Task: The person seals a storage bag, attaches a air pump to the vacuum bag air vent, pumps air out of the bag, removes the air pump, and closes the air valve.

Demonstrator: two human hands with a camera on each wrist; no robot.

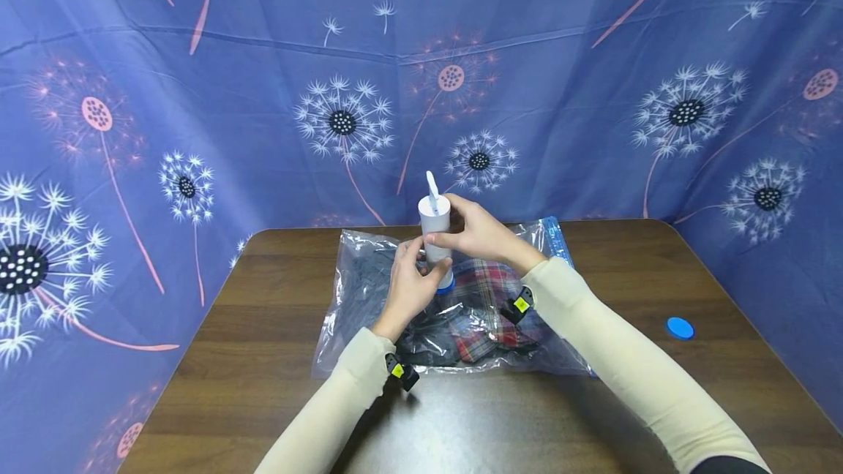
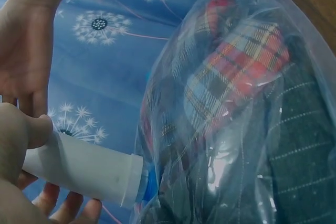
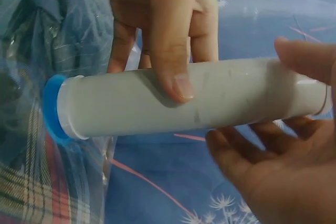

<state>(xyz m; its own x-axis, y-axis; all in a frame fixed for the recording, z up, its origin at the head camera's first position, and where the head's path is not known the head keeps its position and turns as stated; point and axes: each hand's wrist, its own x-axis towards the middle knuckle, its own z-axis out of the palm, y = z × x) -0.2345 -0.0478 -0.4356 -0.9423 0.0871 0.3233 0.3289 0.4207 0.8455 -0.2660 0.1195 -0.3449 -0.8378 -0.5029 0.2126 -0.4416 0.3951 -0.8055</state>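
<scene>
A white hand pump [image 1: 435, 224] stands nearly upright on a clear vacuum storage bag [image 1: 356, 269]. Its blue end [image 3: 53, 109] meets the bag's surface, and a white handle [image 1: 432, 186] sticks out of the top. My left hand [image 1: 410, 285] holds the pump's lower part between thumb and fingers. Higher up, my right hand [image 1: 484, 231] grips the barrel near its top rim. Inside the bag lie a red plaid garment [image 2: 247, 59] and dark clothes [image 2: 304, 124], one with thin pale stripes.
A round blue cap [image 1: 680, 328] lies on the wooden table [image 1: 263, 357], to the right of the bag. Blue cloth [image 1: 250, 108] with a dandelion print hangs behind the table and along both sides.
</scene>
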